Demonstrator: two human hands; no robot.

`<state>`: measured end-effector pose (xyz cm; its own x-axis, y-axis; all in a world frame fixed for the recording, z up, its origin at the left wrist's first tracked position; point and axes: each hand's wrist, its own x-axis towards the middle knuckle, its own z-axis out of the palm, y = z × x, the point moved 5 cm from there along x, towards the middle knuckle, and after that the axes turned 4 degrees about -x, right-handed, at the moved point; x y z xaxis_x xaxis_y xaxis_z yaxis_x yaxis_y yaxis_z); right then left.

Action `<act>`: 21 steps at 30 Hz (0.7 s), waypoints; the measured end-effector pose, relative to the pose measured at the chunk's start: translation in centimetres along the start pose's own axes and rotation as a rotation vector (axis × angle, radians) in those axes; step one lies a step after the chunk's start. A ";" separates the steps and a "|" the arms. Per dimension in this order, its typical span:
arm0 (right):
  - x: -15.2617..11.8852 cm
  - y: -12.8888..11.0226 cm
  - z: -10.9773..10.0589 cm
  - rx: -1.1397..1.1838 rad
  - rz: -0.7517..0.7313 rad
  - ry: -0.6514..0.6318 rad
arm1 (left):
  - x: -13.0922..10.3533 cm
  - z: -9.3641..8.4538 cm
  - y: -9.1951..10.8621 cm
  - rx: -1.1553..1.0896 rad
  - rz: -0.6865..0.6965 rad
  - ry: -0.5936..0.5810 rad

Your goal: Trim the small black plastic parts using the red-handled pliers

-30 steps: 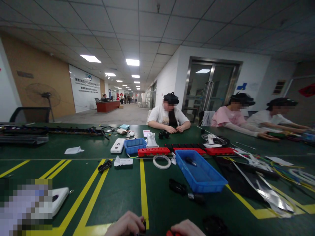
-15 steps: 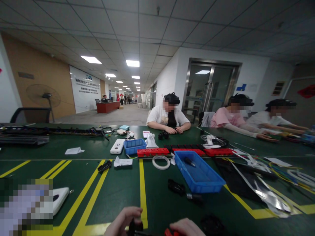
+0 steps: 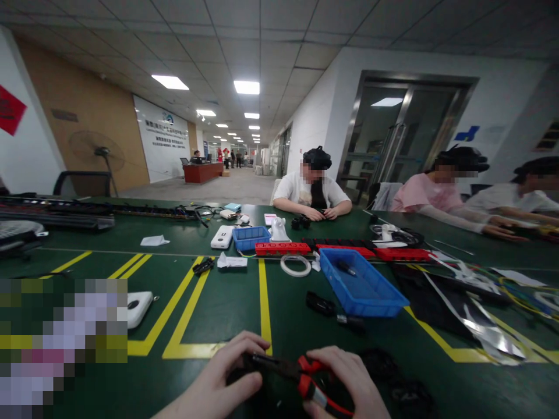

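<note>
- While striped with yellow, stretching away ahead: green table (image 3: 209, 314).
- Beyond, rightward: blue tray (image 3: 378, 306).
- Left hand (image 3: 225, 371): curled inward; cannot tell whether gripping anything.
- Right hand (image 3: 349, 375): closed around red-handled pliers (image 3: 290, 369).
- Red-handled pliers: between both hands, nose pointing left.

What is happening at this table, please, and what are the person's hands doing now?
The person's right hand grips red-handled pliers, with the nose pointing toward the left hand. The left hand curls near that nose; whether it holds something dark there is unclear. Beyond the hands, a blue tray sits on the green table, with a dark bundle beside it. Across the table sits a co-worker in a white top.
</note>
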<state>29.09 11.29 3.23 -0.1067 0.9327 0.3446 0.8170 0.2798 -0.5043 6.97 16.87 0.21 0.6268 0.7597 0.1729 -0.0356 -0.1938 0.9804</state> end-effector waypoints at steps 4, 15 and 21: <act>-0.1 -0.2 0.2 -0.020 -0.004 0.013 | -0.3 0.2 1.2 -0.001 -0.009 0.027; -0.3 -1.2 0.8 -0.177 -0.065 -0.078 | -0.7 0.2 2.0 0.098 -0.024 0.056; -0.4 -1.5 1.2 -0.182 -0.146 -0.121 | -0.9 0.3 2.5 0.174 -0.004 0.035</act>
<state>27.24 10.80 2.87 -0.2887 0.9091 0.3003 0.8753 0.3777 -0.3020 6.52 15.52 2.47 0.5994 0.7809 0.1755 0.1035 -0.2931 0.9505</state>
